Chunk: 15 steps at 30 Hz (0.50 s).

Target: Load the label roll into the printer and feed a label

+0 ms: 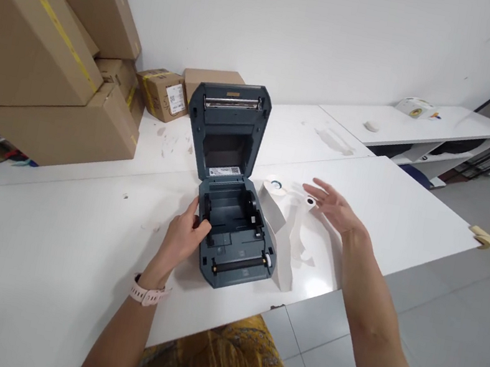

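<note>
White table [73, 242]; left hand [184, 233] gripping open printer [237, 226].

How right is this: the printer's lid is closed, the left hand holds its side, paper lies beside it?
The lid is open, not closed, as the head view shows. The left hand does hold the side of the printer, and paper lies beside it.

Cardboard boxes [33, 38] beside the wall [300, 29].
</note>
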Available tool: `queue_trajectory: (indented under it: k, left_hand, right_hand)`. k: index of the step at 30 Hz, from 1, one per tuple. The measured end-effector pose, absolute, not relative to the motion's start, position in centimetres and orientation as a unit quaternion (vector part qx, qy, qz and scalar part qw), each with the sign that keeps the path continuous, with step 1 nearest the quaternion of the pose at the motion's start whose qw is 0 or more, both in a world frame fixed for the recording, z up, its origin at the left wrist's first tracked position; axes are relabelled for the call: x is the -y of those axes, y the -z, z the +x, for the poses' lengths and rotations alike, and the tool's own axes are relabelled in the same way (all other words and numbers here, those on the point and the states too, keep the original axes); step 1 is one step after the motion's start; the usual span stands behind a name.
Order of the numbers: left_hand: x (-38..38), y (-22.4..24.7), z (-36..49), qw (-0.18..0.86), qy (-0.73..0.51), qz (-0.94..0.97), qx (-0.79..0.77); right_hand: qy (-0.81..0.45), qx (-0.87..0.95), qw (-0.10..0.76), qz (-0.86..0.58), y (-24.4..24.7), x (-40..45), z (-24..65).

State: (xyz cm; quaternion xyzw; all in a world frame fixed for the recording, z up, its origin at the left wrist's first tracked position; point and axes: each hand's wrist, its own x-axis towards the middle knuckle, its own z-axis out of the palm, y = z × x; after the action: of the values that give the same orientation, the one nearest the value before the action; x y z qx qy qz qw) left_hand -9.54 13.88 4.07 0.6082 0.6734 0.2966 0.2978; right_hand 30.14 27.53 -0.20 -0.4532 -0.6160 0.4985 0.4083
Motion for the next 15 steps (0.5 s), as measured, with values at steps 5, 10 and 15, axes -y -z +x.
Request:
queue_trajectory:
  k: [5,10,15]
  left_hand:
    - [-13.9,-3.9,-9.5,0.298,-0.309,0.605,-0.67]
    - [-13.9,-3.8,-9.5,0.304,-0.303,0.606,-0.67]
    - [-13.8,-4.0,-9.5,0.306,-0.303,0.607,-0.667]
  right_hand:
    - [-0.517,0.636,0.35,-0.453,1.1,-26.7,28.4]
    - [-0.503,0.642,0.423,-0.394,-3.5,-25.6,25.8]
    - [-0.472,0.825,0.2,-0.238,-9.6,-23.5,17.6]
